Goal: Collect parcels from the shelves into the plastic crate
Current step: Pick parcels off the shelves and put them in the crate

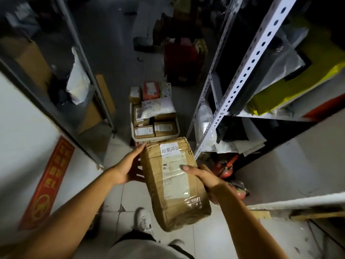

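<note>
I hold a brown taped cardboard parcel [173,184] with white labels in front of me, above the floor. My left hand [128,165] lies flat against its left side, fingers straight. My right hand [201,176] grips its right edge, thumb on the top label and fingers underneath. Ahead on the floor stands the pale plastic crate [178,126], filled with several small cardboard boxes and a white padded bag [158,107]. The held parcel hides the crate's near rim.
Metal shelving stands on both sides: the left rack [89,58] with boxes and a white bag, the right rack [248,70] with yellow and clear bags. A red fire extinguisher [226,169] lies by the right rack's foot. A red bag [183,58] sits beyond the crate.
</note>
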A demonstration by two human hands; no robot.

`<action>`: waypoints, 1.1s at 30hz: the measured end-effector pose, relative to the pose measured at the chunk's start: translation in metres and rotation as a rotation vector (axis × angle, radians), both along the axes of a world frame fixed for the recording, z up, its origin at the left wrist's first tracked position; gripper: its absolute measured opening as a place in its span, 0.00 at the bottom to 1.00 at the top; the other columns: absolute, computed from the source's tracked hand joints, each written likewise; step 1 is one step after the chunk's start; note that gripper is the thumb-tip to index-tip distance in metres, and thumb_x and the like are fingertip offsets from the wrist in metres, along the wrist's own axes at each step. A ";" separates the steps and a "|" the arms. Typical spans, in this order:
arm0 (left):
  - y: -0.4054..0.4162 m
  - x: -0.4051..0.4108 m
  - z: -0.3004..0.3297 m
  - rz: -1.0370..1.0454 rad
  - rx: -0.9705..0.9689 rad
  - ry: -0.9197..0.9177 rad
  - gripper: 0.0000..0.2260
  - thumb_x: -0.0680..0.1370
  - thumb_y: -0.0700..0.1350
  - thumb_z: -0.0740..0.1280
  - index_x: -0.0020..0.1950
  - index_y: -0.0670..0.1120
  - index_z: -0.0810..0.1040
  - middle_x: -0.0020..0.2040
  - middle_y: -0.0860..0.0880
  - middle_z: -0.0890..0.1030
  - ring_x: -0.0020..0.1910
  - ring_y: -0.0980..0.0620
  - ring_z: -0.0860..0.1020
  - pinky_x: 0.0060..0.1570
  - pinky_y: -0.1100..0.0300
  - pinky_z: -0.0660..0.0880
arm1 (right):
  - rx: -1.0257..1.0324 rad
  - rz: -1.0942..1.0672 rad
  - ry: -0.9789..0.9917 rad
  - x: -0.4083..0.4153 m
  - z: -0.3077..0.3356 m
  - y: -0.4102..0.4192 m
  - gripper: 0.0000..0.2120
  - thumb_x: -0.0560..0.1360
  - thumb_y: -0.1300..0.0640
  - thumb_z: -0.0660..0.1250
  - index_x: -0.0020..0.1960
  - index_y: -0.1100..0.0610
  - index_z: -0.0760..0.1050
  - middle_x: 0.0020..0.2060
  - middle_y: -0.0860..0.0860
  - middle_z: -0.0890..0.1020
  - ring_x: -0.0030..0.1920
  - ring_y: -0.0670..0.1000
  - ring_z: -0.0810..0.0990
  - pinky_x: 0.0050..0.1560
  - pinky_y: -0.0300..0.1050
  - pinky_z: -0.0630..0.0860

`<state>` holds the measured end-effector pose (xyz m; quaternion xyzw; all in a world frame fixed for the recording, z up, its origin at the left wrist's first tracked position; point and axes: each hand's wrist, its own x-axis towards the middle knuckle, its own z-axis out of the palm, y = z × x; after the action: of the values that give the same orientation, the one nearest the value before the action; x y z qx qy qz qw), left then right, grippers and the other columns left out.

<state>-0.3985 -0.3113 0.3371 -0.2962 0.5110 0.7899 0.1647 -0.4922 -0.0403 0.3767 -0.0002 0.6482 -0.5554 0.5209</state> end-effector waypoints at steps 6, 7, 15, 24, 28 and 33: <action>-0.002 0.001 -0.028 -0.085 -0.098 0.006 0.46 0.56 0.69 0.79 0.69 0.55 0.70 0.51 0.44 0.85 0.50 0.41 0.85 0.45 0.49 0.81 | 0.064 -0.093 0.028 -0.023 -0.031 -0.045 0.24 0.71 0.47 0.78 0.61 0.57 0.74 0.53 0.57 0.86 0.54 0.57 0.86 0.62 0.56 0.80; -0.004 -0.002 -0.031 -0.095 -0.106 0.009 0.45 0.57 0.68 0.79 0.69 0.56 0.70 0.53 0.44 0.85 0.51 0.41 0.85 0.44 0.49 0.81 | 0.062 -0.101 0.023 -0.026 -0.040 -0.052 0.30 0.69 0.45 0.80 0.63 0.59 0.75 0.54 0.57 0.86 0.54 0.57 0.86 0.61 0.56 0.80; -0.046 -0.032 -0.037 -0.054 -0.108 0.009 0.29 0.68 0.57 0.79 0.66 0.61 0.72 0.54 0.45 0.86 0.54 0.44 0.84 0.53 0.47 0.81 | 0.060 -0.182 -0.064 -0.056 -0.084 -0.097 0.43 0.62 0.40 0.84 0.69 0.60 0.74 0.57 0.58 0.85 0.58 0.59 0.84 0.65 0.59 0.78; -0.110 -0.116 -0.059 -0.027 -0.171 -0.104 0.20 0.77 0.48 0.73 0.66 0.59 0.75 0.51 0.50 0.87 0.50 0.49 0.86 0.48 0.52 0.81 | 0.095 -0.157 -0.179 -0.130 -0.124 -0.162 0.45 0.62 0.38 0.83 0.70 0.58 0.72 0.59 0.57 0.84 0.59 0.60 0.84 0.66 0.59 0.77; -0.143 -0.172 -0.076 -0.023 -0.149 -0.139 0.16 0.78 0.44 0.70 0.62 0.63 0.78 0.53 0.48 0.86 0.55 0.41 0.84 0.56 0.44 0.79 | 0.039 -0.138 -0.217 -0.176 -0.144 -0.196 0.39 0.67 0.39 0.80 0.71 0.54 0.73 0.62 0.56 0.83 0.62 0.60 0.82 0.68 0.63 0.74; -0.179 -0.243 -0.093 -0.103 -0.164 -0.235 0.17 0.78 0.46 0.71 0.65 0.60 0.80 0.52 0.48 0.86 0.56 0.42 0.82 0.58 0.47 0.78 | 0.082 -0.144 -0.307 -0.225 -0.177 -0.227 0.36 0.65 0.37 0.80 0.69 0.49 0.77 0.60 0.51 0.84 0.65 0.57 0.80 0.71 0.61 0.72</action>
<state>-0.6417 -0.4902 0.2444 -0.3726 0.5656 0.6959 0.2390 -0.7173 -0.2668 0.1998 0.1523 0.5816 -0.5579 0.5722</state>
